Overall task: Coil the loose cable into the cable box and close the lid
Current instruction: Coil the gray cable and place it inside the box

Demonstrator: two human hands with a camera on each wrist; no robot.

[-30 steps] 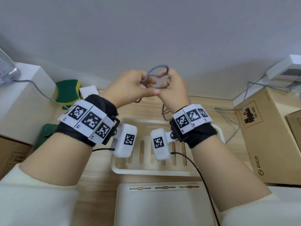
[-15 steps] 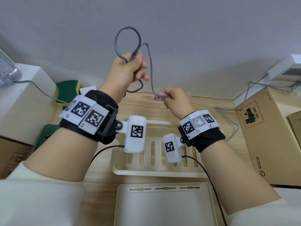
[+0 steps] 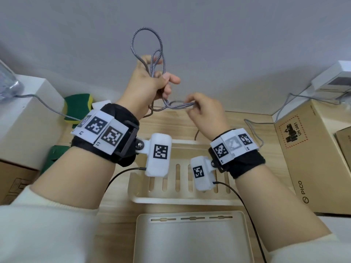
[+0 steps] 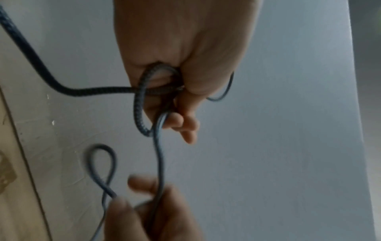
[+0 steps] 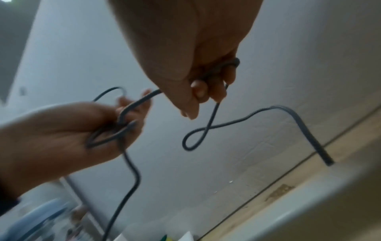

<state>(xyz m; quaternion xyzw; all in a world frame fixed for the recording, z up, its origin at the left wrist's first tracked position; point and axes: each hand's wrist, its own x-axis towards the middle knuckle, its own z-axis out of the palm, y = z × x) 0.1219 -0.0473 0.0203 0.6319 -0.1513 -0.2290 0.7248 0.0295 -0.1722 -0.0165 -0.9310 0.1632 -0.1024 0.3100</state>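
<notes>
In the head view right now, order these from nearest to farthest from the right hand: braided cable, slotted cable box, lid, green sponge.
1. braided cable: pinched in the right hand.
2. slotted cable box: below the wrists.
3. lid: bottom centre.
4. green sponge: far left.
Lid and sponge are close to call.

Braided grey fabric-sheathed cable point(image 3: 146, 40), matt cream plastic slotted cable box point(image 3: 182, 188) and smooth matt lid point(image 3: 191, 242), pale wood-grain desk point(image 3: 121, 211), matt brown cardboard box point(image 3: 315, 158), green-and-yellow spongy scourer point(image 3: 77, 105) by left edge.
</notes>
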